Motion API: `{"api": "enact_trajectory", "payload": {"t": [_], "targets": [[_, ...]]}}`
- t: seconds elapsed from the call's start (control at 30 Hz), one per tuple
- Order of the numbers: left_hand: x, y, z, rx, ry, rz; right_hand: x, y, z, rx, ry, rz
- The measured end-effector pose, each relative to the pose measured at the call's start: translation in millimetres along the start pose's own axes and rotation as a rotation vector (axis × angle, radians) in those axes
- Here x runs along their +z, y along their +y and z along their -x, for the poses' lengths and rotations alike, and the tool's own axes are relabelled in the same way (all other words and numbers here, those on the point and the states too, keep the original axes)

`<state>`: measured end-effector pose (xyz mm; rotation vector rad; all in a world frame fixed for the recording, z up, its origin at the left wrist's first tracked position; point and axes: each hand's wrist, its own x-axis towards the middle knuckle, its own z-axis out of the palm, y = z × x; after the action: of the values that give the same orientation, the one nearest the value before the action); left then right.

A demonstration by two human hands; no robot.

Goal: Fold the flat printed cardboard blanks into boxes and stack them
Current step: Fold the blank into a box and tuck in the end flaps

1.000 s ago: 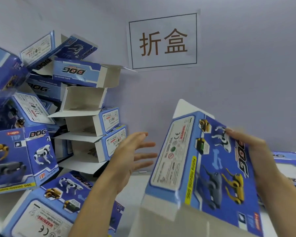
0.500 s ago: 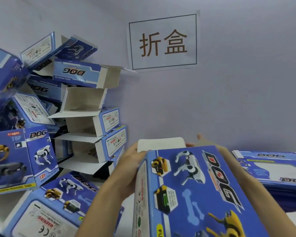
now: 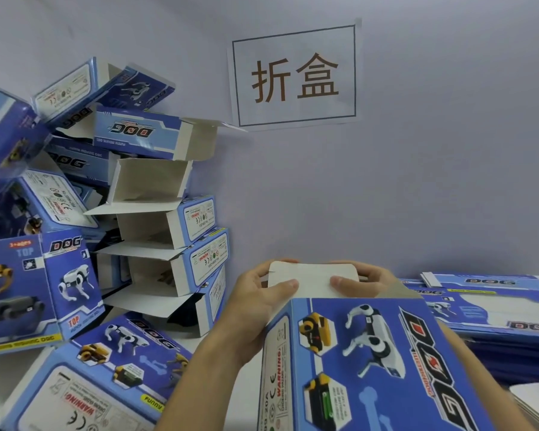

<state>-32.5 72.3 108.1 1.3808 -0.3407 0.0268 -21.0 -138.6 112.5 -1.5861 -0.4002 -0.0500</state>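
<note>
Closing the end flap, lower centre of frame.
My left hand and right hand pinch the white flap of the box; I'd crease evenly, then tuck.

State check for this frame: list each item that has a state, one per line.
Box in hand: opened up, far end unsealed.
White end flap: raised, not tucked, pinched by both thumbs.
Left hand: grips flap and box corner.
Right hand: grips flap.
Folded boxes: piled at left, several ends open.
Flat blanks: stacked, unfolded, at right.
</note>
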Motion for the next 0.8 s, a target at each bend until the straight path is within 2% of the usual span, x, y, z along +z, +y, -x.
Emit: {"api": "enact_trajectory", "payload": {"t": [0.17, 0.27, 0.43, 0.5, 0.57, 0.63, 0.73, 0.8], "targets": [[-1, 0, -2, 0.055, 0.04, -0.064, 1, 0, 0, -0.062, -0.036, 0.003], [0, 0, -3, 0.065, 0.068, -0.113, 0, 2, 0, -0.085, 0.004, 0.081], [-3, 4, -4, 0.054, 0.156, -0.02, 4, -9, 1, -0.034, -0.008, 0.07], [-11, 7, -5, 0.068, 0.248, 0.03, -3, -14, 4, 0.01, -0.032, 0.024], [-18, 10, -5, 0.125, 0.365, 0.087, -8, -21, 12, 0.159, -0.175, -0.181], [-24, 12, -4, 0.199, 0.481, 0.154, -5, -31, 19, 0.215, -0.273, -0.185], [-27, 17, -2, 0.266, 0.613, 0.207, 4, -36, 21, 0.153, -0.212, 0.034], [-25, 23, -2, 0.288, 0.653, 0.213, 6, -36, 25, 0.043, -0.216, -0.035]]}}
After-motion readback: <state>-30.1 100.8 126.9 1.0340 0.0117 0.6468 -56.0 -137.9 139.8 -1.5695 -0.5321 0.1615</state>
